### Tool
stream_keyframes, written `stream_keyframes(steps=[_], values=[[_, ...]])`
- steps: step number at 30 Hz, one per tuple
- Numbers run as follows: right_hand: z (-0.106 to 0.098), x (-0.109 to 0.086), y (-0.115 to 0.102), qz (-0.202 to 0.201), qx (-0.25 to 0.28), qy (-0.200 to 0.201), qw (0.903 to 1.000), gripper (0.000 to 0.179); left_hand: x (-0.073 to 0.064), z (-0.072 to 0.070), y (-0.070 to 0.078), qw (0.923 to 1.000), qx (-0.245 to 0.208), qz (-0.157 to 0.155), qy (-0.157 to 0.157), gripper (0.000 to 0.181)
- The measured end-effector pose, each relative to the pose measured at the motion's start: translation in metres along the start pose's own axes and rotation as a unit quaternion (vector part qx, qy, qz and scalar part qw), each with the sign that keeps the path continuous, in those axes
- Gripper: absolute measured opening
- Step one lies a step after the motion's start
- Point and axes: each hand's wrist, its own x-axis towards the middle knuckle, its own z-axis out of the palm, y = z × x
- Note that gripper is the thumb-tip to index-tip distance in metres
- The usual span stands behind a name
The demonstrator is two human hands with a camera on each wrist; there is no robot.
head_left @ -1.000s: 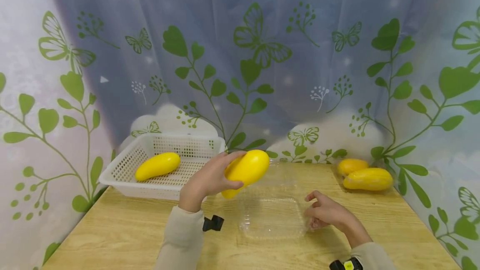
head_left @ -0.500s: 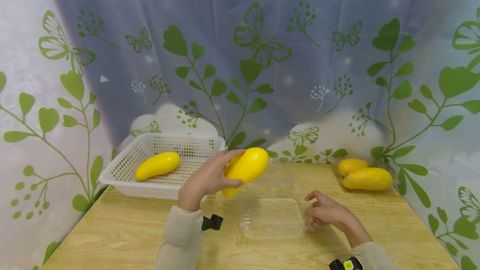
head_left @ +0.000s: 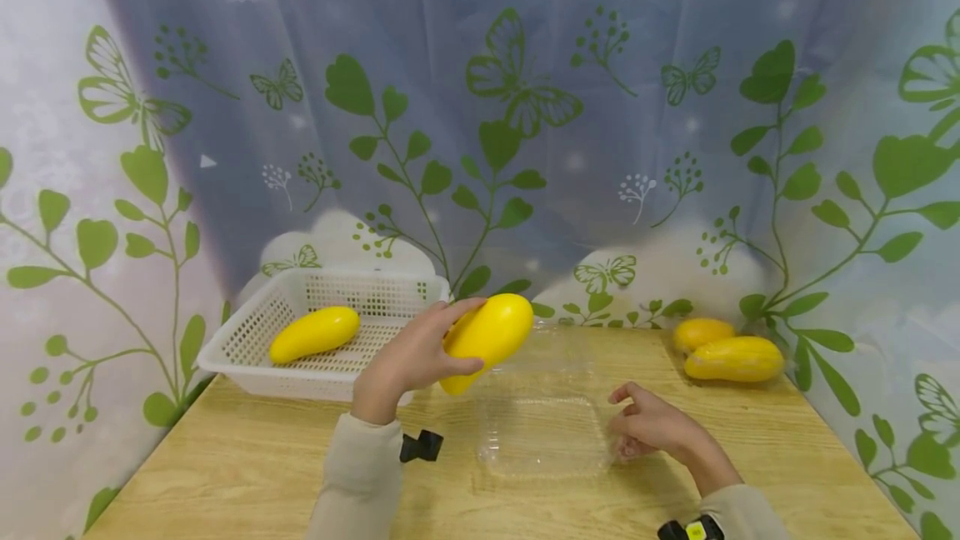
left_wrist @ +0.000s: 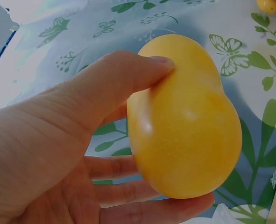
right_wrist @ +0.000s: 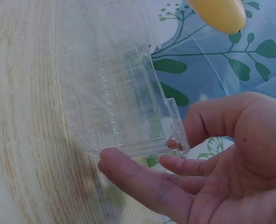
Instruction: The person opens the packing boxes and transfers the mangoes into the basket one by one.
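The left hand (head_left: 408, 357) grips a smooth yellow fruit (head_left: 486, 338), thumb across its top and fingers curled beneath, holding it clear of the worktop (head_left: 247, 457) above the 10 o'clock corner of a clear plastic container (head_left: 542, 427). The right hand (head_left: 651, 427) rests at the container's 3 o'clock edge; the right wrist view shows its fingers (right_wrist: 142, 179) lying nearly straight against the rim, steadying rather than clasping. A white basket (head_left: 247, 340) stands at 9 o'clock of the held fruit with a second yellow fruit (head_left: 314, 333) inside. Two more fruits (head_left: 731, 357) lie at 2 o'clock of the container, well apart from it. Risks, as judged: the skin looks glossy, so a loose hold could let the fruit slip; the container looks thin and light, and might skid or buckle if weight lands on its rim.
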Motion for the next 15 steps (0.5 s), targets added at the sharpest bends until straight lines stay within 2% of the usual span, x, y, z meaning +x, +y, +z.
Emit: stream_keyframes(steps=[10,15], values=[[-0.0016,-0.0012,-0.0007,-0.008,-0.001,0.002,1.0000,0.055,0.0025,-0.0014,0.0013,0.9999,-0.001,0.017,0.001,0.082],[0.0002,-0.0015,0.0006,-0.003,0.003,0.007,1.0000,0.054,0.0001,-0.0023,0.0006,0.9999,-0.008,0.014,0.007,0.081]])
